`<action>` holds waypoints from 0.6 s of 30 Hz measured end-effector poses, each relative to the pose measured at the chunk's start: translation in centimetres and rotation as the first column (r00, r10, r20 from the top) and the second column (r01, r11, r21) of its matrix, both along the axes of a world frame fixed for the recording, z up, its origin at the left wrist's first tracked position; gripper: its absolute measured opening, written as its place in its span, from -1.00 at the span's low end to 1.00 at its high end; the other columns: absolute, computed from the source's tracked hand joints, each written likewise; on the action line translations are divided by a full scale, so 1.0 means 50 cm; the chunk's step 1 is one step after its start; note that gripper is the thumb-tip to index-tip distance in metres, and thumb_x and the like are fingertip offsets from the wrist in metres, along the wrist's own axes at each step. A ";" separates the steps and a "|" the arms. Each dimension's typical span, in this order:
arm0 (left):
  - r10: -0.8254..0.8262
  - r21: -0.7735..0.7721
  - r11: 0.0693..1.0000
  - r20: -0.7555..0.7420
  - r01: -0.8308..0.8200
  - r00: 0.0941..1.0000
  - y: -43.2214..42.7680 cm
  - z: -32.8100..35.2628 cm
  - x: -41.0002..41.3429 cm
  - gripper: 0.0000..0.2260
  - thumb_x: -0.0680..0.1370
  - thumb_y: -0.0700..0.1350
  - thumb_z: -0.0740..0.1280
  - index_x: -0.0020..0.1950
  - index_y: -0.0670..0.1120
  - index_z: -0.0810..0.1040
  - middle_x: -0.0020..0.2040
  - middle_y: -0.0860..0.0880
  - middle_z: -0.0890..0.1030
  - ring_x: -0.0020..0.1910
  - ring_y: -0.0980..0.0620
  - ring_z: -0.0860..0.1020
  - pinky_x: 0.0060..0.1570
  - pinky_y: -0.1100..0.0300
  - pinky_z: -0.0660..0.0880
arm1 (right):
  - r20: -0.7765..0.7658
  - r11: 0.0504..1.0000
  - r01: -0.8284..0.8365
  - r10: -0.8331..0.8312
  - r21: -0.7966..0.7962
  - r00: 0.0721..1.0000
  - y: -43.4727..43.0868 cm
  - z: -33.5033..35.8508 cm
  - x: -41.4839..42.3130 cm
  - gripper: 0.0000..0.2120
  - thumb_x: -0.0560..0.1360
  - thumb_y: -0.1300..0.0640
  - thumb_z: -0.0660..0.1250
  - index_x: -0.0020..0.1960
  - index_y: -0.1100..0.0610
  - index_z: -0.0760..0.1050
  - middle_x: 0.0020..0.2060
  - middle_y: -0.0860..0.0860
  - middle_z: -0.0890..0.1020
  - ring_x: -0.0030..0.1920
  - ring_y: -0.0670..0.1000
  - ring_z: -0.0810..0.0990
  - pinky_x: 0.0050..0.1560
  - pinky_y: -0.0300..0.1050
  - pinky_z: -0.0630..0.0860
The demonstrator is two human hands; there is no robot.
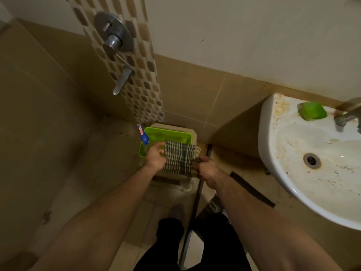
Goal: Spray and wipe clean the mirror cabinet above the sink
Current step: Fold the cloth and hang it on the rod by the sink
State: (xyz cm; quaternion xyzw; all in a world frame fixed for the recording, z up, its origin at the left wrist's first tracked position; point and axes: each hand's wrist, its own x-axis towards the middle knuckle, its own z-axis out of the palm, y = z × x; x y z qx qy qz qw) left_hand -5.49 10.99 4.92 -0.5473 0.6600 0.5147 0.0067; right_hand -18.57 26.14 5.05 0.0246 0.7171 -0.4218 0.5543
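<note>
Both hands grip checked cloth over green tray: L hand pinches left edge, R hand clamps right edge. Spray bottle at tray's left-rear corner.

Dim, yellowish light with soft shadows; wide-angle bending at the edges, and slight blur throughout.
</note>
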 end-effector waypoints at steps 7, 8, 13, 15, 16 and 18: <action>0.008 -0.139 0.990 0.025 -0.004 1.000 -0.053 -0.043 -0.046 -0.45 0.60 -0.43 0.23 0.56 -0.08 0.37 -0.04 -0.05 0.44 -0.05 -0.01 0.44 -0.08 0.25 0.48 | 0.035 0.999 0.034 -0.034 -0.003 0.999 -0.094 -0.018 -0.026 -0.48 0.60 0.41 0.23 0.47 0.01 0.45 0.26 0.06 0.62 0.12 0.03 0.61 -0.07 -0.08 0.61; 0.007 -0.150 0.989 0.043 0.000 0.999 -0.059 -0.048 -0.051 -0.44 0.60 -0.41 0.25 0.57 -0.06 0.36 -0.03 -0.06 0.48 -0.04 -0.01 0.47 -0.08 0.27 0.47 | 0.038 0.999 0.039 -0.039 -0.004 0.999 -0.103 -0.026 -0.029 -0.45 0.59 0.43 0.23 0.48 0.01 0.44 0.26 0.04 0.61 0.09 0.00 0.60 -0.14 -0.13 0.58; -0.166 -0.141 0.973 0.114 0.181 0.980 -0.065 -0.077 -0.038 -0.28 0.55 -0.29 0.41 0.65 -0.10 0.16 0.43 -0.19 0.47 0.42 -0.22 0.44 0.40 0.01 0.41 | -0.067 0.996 -0.089 0.089 0.001 0.994 -0.110 -0.072 -0.023 -0.37 0.57 0.43 0.23 0.58 0.05 0.33 0.41 0.05 0.50 0.30 0.11 0.53 0.16 -0.02 0.59; -0.218 -0.118 0.965 0.149 0.236 0.965 -0.054 -0.101 -0.022 -0.28 0.55 -0.25 0.42 0.63 -0.16 0.15 0.49 -0.22 0.40 0.47 -0.25 0.39 0.41 0.01 0.35 | -0.150 0.980 -0.186 0.194 0.063 0.970 -0.093 -0.097 -0.022 -0.37 0.60 0.38 0.23 0.63 0.07 0.22 0.52 0.14 0.39 0.44 0.20 0.43 0.31 0.02 0.50; -0.242 -0.097 0.961 0.159 0.259 0.957 -0.044 -0.112 -0.013 -0.29 0.55 -0.24 0.42 0.62 -0.18 0.16 0.51 -0.23 0.38 0.48 -0.26 0.38 0.40 0.02 0.35 | -0.179 0.968 -0.234 0.248 0.095 0.952 -0.081 -0.107 -0.020 -0.37 0.62 0.38 0.22 0.64 0.11 0.19 0.51 0.18 0.39 0.43 0.22 0.45 0.25 -0.01 0.50; -0.293 -0.076 0.946 0.211 0.315 0.932 -0.017 -0.130 0.012 -0.26 0.53 -0.25 0.43 0.63 -0.18 0.13 0.57 -0.21 0.30 0.51 -0.25 0.34 0.42 0.05 0.33 | -0.204 0.933 -0.334 0.356 0.136 0.912 -0.051 -0.125 -0.008 -0.39 0.62 0.38 0.21 0.64 0.18 0.16 0.37 0.22 0.51 0.20 0.20 0.58 -0.01 -0.18 0.57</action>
